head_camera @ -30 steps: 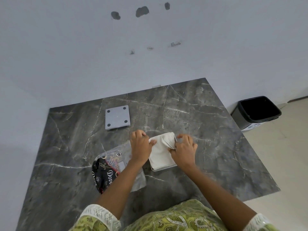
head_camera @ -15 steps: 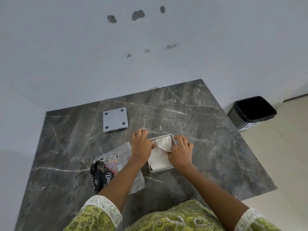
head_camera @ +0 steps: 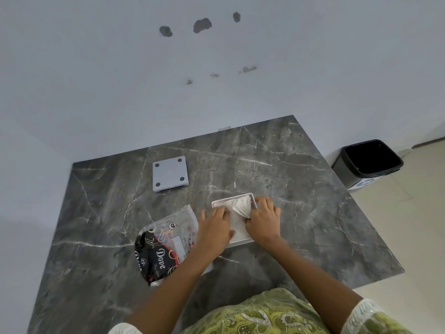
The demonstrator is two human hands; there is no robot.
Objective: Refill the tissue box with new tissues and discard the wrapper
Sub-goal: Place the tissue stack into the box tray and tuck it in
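An open white tissue box (head_camera: 250, 196) sits on the dark marble table (head_camera: 301, 208) just in front of me. A stack of white tissues (head_camera: 241, 207) lies inside it, its far right end still bulging up above the rim. My left hand (head_camera: 215, 227) lies flat on the left part of the stack, fingers spread. My right hand (head_camera: 263, 219) presses on the right side of the tissues at the box wall. The empty plastic wrapper (head_camera: 166, 242), clear with black and red print, lies flat to the left of the box, partly under my left forearm.
A grey square lid with four dark dots (head_camera: 170, 173) lies further back on the left of the table. A black waste bin (head_camera: 368, 162) stands on the floor beyond the table's right edge. A white wall runs behind the table.
The stack of tissues has gone down into the box, whose rim now shows around it. Both hands have flattened onto the tissues, pushing down.
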